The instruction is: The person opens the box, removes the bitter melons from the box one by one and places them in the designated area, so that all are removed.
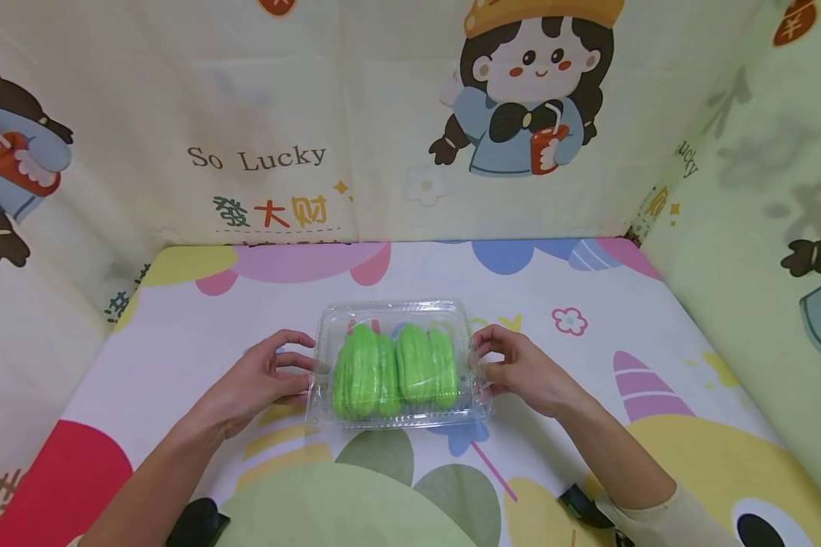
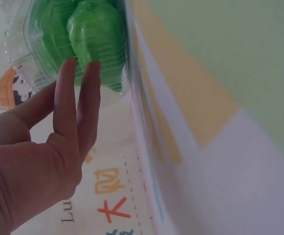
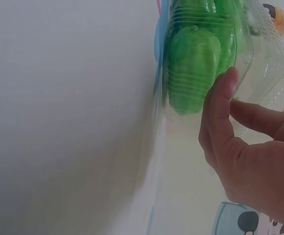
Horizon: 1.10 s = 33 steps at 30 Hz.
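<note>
A clear plastic clamshell box (image 1: 393,422) sits in front of me on the patterned cloth. Inside lie several bright green, long, ribbed pieces (image 1: 417,365), side by side in two bunches. At the box's left end is my left hand (image 1: 277,372), its fingers spread and rather straight, fingertips right at the side wall. My right hand (image 1: 513,368) is at the opposite end, where its thumb and fingers close on the clear rim. Through the ridged wall the green pieces (image 2: 95,36) show in the left wrist view, and again in the right wrist view (image 3: 193,68).
Underneath is a table cloth (image 1: 554,456) printed with colourful cartoon shapes. Behind it hangs a cream curtain (image 1: 383,114) with a cartoon figure and lettering, and similar cloth walls stand at left and right. Dark straps (image 1: 198,524) sit by the wrists.
</note>
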Available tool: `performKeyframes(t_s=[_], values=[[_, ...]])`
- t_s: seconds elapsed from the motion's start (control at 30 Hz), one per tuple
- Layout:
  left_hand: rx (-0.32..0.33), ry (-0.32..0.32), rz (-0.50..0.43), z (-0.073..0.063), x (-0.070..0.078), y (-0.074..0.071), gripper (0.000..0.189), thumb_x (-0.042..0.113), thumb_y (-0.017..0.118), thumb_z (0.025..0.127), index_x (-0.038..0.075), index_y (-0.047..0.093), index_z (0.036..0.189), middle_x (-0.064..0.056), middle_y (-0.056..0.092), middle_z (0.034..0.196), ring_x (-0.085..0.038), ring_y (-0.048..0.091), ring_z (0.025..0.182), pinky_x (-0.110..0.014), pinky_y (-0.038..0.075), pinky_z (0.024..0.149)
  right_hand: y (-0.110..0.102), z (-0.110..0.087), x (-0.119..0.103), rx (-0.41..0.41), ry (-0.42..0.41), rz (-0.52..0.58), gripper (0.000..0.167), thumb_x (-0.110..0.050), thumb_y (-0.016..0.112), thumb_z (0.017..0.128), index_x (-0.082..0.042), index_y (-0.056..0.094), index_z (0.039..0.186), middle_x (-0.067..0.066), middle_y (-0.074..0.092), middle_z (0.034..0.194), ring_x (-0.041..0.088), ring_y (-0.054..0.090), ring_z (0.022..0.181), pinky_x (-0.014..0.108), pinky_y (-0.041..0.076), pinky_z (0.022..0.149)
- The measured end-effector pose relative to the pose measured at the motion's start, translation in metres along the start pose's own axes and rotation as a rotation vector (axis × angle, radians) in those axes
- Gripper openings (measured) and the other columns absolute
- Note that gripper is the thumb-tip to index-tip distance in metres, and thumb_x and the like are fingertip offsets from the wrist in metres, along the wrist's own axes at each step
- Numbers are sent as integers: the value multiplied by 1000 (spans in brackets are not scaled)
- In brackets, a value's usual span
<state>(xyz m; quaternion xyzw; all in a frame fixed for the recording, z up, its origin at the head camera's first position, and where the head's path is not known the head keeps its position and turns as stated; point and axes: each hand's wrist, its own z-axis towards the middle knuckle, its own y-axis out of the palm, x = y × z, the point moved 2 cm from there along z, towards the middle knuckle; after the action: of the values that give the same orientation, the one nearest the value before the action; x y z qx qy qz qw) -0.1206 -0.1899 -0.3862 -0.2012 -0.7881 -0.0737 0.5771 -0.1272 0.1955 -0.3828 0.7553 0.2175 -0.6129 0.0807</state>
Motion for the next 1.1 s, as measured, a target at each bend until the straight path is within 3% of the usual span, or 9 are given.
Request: performKeyframes(t_s=[0.2, 0.7, 1.1], values=[[7, -37, -41, -1, -2, 3, 58, 4, 68, 97, 1, 38, 146, -26, 55, 138, -20, 73, 98, -38, 63, 83, 1, 0, 0, -4, 8, 0, 38, 11, 51, 91, 10, 47, 128, 20, 55, 113, 23, 64, 85, 39, 64, 73], [-14, -30, -53, 2, 1, 3, 63, 0, 64, 98, 0, 36, 154, -29, 48, 147, -21, 71, 100, -39, 63, 86, 0, 1, -1, 15, 19, 2, 37, 11, 51, 90, 9, 48, 127, 17, 55, 110, 22, 64, 85, 39, 63, 73], [-37, -27, -110, 1, -4, 3, 69, 5, 72, 96, 3, 36, 155, -28, 50, 145, -22, 72, 107, -40, 62, 89, 1, 0, -1, 38, 31, -5, 37, 11, 51, 90, 9, 48, 127, 19, 58, 111, 21, 63, 86, 38, 63, 72]])
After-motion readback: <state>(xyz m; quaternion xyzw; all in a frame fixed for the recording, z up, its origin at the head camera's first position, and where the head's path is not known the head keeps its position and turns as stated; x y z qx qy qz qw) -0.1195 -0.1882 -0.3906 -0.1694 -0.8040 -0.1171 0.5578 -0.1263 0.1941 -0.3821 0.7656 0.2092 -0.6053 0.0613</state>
